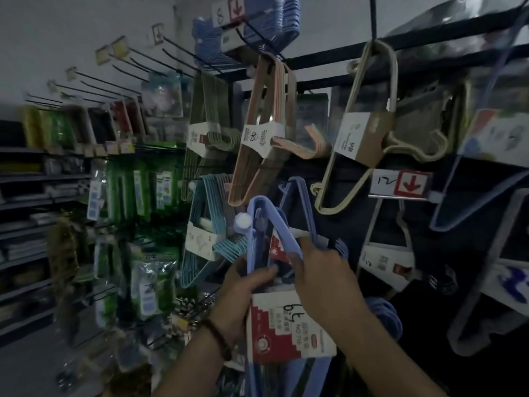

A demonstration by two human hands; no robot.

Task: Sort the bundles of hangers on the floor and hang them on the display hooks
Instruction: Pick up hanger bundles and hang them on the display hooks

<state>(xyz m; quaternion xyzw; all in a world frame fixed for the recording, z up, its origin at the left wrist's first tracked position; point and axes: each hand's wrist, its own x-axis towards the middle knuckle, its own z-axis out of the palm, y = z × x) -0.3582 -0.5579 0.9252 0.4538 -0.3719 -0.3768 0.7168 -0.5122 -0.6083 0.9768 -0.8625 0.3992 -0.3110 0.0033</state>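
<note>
I hold a bundle of light-blue hangers (257,224) with a red-and-white paper sleeve (286,330) in front of the display wall. My left hand (243,290) grips the bundle from the left, thumb across its front. My right hand (320,270) pinches the hangers' upper right arm. The bundle's top corner sits at a display hook with a white tip (243,222). Other bundles hang on hooks above: olive (206,116), peach (266,133), cream (366,130) and teal (206,227).
Bare black hooks with price tags (120,50) jut out at upper left. A tag marked 12 with a red arrow (400,183) sits at right above a white hanger bundle (383,259). Shelves with green packets (134,193) run along the left.
</note>
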